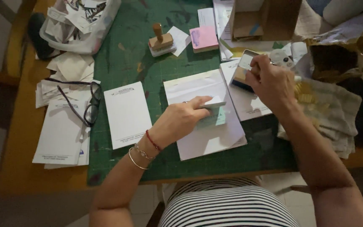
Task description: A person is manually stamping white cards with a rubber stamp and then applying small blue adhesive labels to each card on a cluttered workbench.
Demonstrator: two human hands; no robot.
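My left hand [180, 119] rests on a stack of white paper sheets [209, 138] on the green cutting mat [122, 59]. Its fingers pinch a small flat rectangular block [213, 105] over a pale green slip [215, 120]. My right hand [269, 82] is closed on a small rectangular ink pad [242, 71], holding it tilted above another white sheet [248, 107] to the right of the stack. Bracelets and a red string circle my left wrist.
A wooden-handled stamp [161, 41] and a pink pad [204, 38] lie at the mat's far side. A printed white sheet [127, 113], eyeglasses [90, 105] and paper piles sit left. A plastic bag [80, 21], cardboard box [265, 19], crumpled wrapping and cloth [328, 109] crowd the edges.
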